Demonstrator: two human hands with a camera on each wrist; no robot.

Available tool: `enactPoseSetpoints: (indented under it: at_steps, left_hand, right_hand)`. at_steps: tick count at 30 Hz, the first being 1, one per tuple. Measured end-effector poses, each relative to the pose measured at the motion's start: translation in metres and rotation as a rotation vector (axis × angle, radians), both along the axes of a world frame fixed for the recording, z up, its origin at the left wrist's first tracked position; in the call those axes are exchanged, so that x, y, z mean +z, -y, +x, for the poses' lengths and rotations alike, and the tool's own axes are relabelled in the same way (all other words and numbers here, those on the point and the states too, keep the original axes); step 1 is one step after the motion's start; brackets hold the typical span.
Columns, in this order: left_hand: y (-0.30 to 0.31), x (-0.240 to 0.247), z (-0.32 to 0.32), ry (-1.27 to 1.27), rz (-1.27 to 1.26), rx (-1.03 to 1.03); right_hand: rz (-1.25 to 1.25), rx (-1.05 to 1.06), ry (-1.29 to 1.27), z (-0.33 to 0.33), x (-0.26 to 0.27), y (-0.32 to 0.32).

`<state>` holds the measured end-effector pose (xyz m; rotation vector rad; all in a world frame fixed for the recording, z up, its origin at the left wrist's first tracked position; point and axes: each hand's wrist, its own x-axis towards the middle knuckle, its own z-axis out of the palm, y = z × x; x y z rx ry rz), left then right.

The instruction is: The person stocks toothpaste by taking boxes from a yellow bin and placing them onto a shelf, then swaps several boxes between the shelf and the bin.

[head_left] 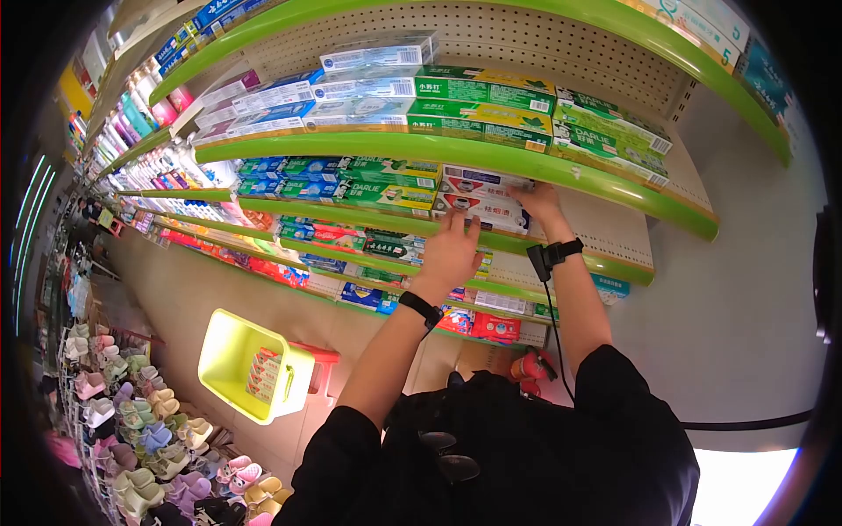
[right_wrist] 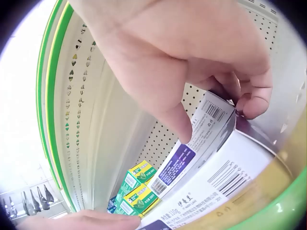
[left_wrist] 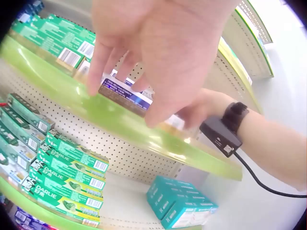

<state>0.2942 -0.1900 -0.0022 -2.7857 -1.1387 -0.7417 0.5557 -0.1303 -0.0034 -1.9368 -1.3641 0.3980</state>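
Two white toothpaste boxes with red-and-black print lie stacked on a middle shelf, an upper box (head_left: 474,181) and a lower box (head_left: 481,215). My right hand (head_left: 539,203) is at their right end. In the right wrist view, its thumb and curled fingers pinch the end of a white box (right_wrist: 204,127); another white box (right_wrist: 235,167) lies beside it. My left hand (head_left: 452,256) reaches up from below, its fairly straight fingers touching the front of the lower box. In the left wrist view, those fingers extend over the green shelf lip (left_wrist: 105,112) by a purple-labelled box side (left_wrist: 125,93).
Green DARLIE boxes (head_left: 386,195) sit left of the white boxes. Another stocked shelf (head_left: 421,145) overhangs both hands. Behind on the floor, a yellow-green bin (head_left: 226,351) holds several small boxes (head_left: 263,373), beside a red stool (head_left: 324,368). A cable (head_left: 555,337) hangs from the right wrist.
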Motion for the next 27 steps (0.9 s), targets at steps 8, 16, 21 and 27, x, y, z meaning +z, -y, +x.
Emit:
enactPoseSetpoints:
  at_steps: [8,16,21,27]
  left_hand:
    - [0.007,-0.001,0.001,0.028,-0.033,0.025]
    - [0.001,-0.003,-0.008,0.149,-0.074,-0.006]
    - [0.014,-0.028,-0.072,0.546,-0.043,-0.143]
    - [0.074,-0.169,-0.247,0.368,-0.628,0.267]
  right_hand:
    - [0.043,0.045,-0.075,0.002,-0.017,0.004]
    - [0.593,-0.303,0.218,-0.072,-0.03,0.09]
    - [0.629,0.067,0.23,-0.156,-0.054,0.147]
    - [0.011,0.75,0.121,-0.227,-0.127,0.153]
